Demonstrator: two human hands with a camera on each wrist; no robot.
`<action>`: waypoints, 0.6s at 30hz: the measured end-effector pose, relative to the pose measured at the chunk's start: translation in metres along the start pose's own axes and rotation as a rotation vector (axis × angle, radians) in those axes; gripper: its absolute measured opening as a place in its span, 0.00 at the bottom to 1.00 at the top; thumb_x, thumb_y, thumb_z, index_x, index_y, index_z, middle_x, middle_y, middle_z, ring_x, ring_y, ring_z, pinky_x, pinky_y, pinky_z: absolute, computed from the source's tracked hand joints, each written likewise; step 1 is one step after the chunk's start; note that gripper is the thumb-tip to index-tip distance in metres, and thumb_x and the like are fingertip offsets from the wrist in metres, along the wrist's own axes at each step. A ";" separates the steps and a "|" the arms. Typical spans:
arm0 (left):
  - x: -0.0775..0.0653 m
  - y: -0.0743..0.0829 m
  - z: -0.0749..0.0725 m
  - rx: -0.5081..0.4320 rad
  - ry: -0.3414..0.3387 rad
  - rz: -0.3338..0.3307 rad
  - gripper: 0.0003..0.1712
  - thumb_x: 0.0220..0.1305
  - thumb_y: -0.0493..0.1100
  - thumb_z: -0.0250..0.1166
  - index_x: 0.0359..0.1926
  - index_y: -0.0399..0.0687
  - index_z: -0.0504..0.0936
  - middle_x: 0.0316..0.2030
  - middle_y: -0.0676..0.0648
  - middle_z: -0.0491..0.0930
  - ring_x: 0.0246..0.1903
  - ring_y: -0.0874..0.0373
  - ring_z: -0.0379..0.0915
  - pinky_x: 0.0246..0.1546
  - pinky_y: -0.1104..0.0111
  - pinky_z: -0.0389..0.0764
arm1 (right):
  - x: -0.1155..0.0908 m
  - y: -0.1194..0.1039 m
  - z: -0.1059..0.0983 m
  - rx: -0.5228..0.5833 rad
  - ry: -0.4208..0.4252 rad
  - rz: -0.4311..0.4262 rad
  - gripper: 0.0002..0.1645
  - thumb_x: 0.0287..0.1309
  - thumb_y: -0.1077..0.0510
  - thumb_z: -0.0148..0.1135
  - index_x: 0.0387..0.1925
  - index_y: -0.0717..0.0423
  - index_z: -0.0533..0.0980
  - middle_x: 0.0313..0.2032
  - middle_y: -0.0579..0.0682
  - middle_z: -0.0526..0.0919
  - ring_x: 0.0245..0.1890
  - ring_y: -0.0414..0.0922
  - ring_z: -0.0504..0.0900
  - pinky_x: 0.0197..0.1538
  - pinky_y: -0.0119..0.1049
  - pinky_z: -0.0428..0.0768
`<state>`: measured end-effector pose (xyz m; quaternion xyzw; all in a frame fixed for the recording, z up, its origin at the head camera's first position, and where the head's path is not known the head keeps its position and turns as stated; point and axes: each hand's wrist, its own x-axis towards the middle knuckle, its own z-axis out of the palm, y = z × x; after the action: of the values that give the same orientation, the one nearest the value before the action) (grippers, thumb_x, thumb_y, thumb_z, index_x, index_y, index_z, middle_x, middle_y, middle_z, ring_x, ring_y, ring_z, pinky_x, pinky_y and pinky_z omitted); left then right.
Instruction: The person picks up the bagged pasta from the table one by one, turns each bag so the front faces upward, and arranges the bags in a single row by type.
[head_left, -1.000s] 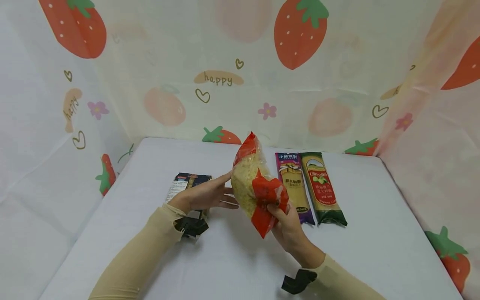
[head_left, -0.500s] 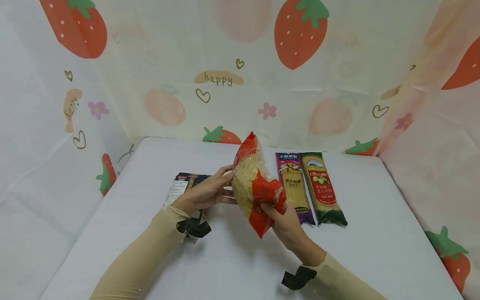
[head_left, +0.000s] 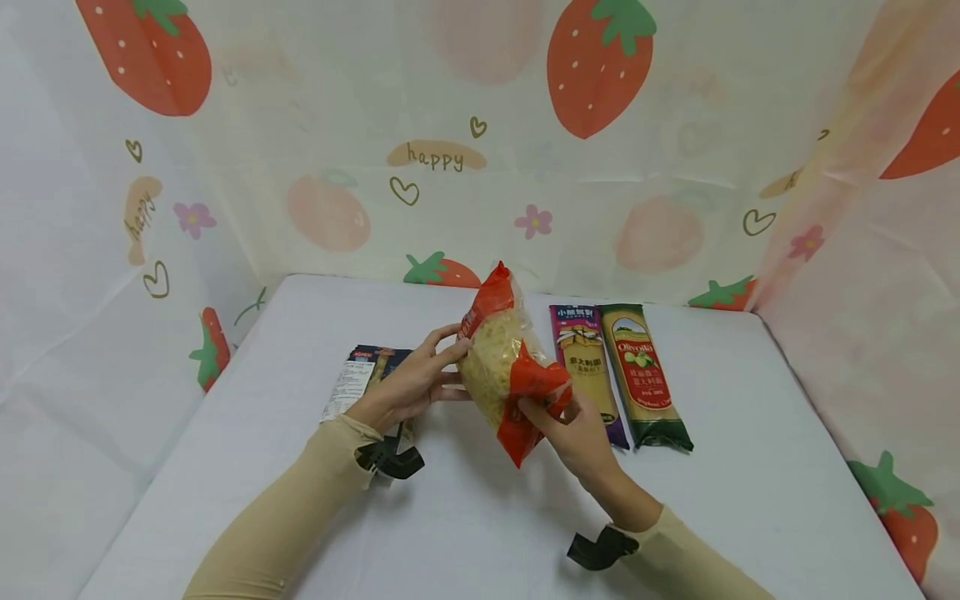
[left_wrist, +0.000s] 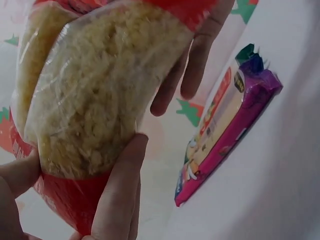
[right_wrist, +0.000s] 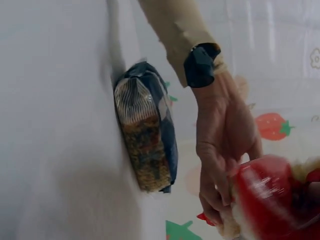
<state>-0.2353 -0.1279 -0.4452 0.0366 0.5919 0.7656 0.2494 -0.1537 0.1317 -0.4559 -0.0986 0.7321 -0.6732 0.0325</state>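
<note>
A clear plastic bag (head_left: 495, 367) with red ends, full of pale yellow crinkled pieces, hangs tilted above the white table, between both hands. My left hand (head_left: 412, 375) grips its upper left side, with the thumb and fingers on opposite sides in the left wrist view. The right hand (head_left: 573, 433) pinches the bag's lower red end, thumb in front and fingers mostly hidden behind. Below the left hand lies a dark blue packet (head_left: 356, 379) with a white label, partly covered by that hand and wrist. In the right wrist view this packet (right_wrist: 145, 145) shows a clear window.
Behind the right hand, a purple spaghetti packet (head_left: 588, 367) lies beside a green and red Olivoilà spaghetti packet (head_left: 641, 375). The white table (head_left: 750, 500) meets strawberry-printed cloth walls (head_left: 337, 125) at the back and sides.
My left hand has shifted slightly up along the bag, and its thumb now lies over the bag's edge. The bag's lower red end has risen a little. The packets on the table stay put.
</note>
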 end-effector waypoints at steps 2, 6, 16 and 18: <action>0.000 -0.001 0.000 0.003 0.029 0.014 0.41 0.83 0.53 0.59 0.85 0.59 0.48 0.76 0.33 0.57 0.63 0.36 0.75 0.56 0.51 0.87 | -0.001 -0.001 0.000 -0.010 0.015 -0.010 0.34 0.71 0.56 0.70 0.74 0.55 0.70 0.68 0.55 0.78 0.67 0.54 0.76 0.65 0.51 0.83; 0.001 -0.004 -0.001 0.004 0.076 0.031 0.42 0.82 0.51 0.61 0.85 0.59 0.49 0.75 0.33 0.57 0.58 0.42 0.78 0.49 0.57 0.90 | -0.002 -0.003 0.001 -0.031 0.041 -0.018 0.34 0.70 0.57 0.72 0.72 0.55 0.72 0.67 0.54 0.79 0.66 0.53 0.76 0.64 0.50 0.84; 0.002 -0.006 -0.003 0.033 0.146 0.087 0.43 0.82 0.49 0.62 0.85 0.59 0.49 0.72 0.33 0.68 0.48 0.50 0.82 0.41 0.61 0.90 | -0.001 -0.006 0.001 -0.092 0.062 0.041 0.37 0.66 0.49 0.76 0.73 0.49 0.75 0.65 0.54 0.79 0.63 0.54 0.78 0.59 0.48 0.87; 0.002 -0.006 -0.003 0.041 0.161 0.095 0.43 0.81 0.49 0.63 0.85 0.58 0.49 0.71 0.33 0.69 0.48 0.51 0.83 0.40 0.61 0.90 | -0.001 -0.006 0.001 -0.110 0.068 0.057 0.38 0.66 0.48 0.76 0.74 0.48 0.75 0.67 0.54 0.77 0.63 0.54 0.77 0.58 0.46 0.87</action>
<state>-0.2358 -0.1287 -0.4515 0.0083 0.6233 0.7647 0.1636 -0.1518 0.1310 -0.4502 -0.0565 0.7711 -0.6338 0.0214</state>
